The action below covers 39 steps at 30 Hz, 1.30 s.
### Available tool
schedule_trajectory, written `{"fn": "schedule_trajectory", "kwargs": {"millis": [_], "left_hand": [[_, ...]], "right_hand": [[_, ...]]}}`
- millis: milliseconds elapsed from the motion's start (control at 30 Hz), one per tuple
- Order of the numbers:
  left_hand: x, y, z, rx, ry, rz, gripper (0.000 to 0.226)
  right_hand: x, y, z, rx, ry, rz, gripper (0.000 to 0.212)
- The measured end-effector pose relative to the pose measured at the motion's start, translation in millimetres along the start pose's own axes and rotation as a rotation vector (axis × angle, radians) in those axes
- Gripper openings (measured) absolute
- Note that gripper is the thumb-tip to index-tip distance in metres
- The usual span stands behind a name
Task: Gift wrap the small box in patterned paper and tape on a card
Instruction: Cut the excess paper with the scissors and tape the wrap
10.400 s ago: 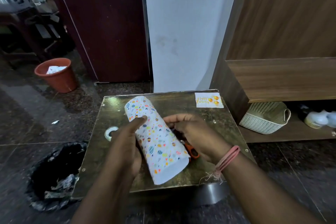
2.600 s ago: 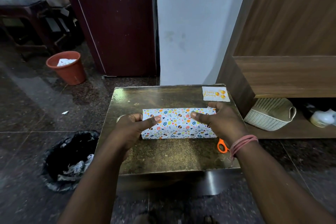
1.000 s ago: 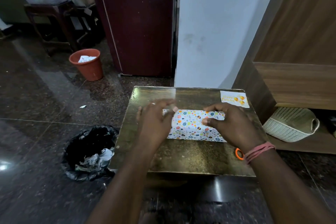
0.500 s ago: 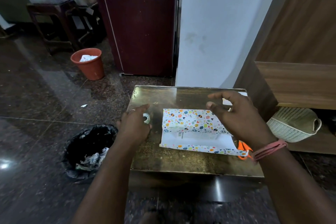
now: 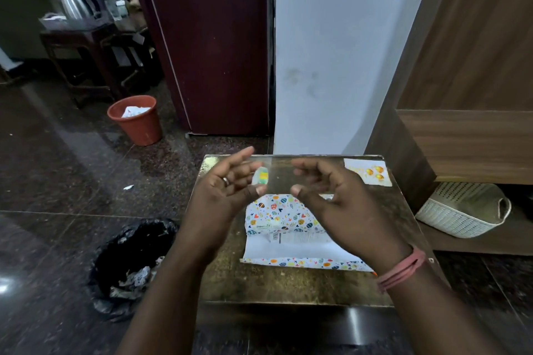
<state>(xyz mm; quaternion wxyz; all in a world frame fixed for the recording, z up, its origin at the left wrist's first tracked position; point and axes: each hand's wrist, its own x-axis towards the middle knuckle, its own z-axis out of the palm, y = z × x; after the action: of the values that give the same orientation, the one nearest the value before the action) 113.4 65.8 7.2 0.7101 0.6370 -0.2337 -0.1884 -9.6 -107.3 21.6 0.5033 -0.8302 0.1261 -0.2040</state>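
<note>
There's only the one view, worn on the person's head, looking forward and steeply down from close above a small table. Both forearms come in from the bottom edge. The wide lens also takes in the dark floor to the left, a white wall straight ahead and a wooden shelf to the right.

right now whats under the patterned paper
The patterned paper drapes over a box whose printed side shows below the open flap. The rest of the box is covered.
</note>
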Motion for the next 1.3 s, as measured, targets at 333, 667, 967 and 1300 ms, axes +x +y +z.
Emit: {"fn": "schedule_trajectory", "kwargs": {"millis": [333,667,967,1300], "left_hand": [[-2,-7,23,0.017,-0.086,0.037,0.073],[-9,-4,26,0.043,-0.21,0.04,0.058],[-9,-6,19,0.236,-0.188,0.118,0.027],[-9,-1,29,-0.086,-0.177,-0.024,0.03]], "right_hand": [[3,7,-2,0.335,-0.111,0.067,0.033],[5,7,-6,0.104,-0.154,-0.044,0.025],[6,4,-12,0.319,-0.12,0.035,0.011],[6,-7,1,0.721,-0.019,0.182,0.006]]}}
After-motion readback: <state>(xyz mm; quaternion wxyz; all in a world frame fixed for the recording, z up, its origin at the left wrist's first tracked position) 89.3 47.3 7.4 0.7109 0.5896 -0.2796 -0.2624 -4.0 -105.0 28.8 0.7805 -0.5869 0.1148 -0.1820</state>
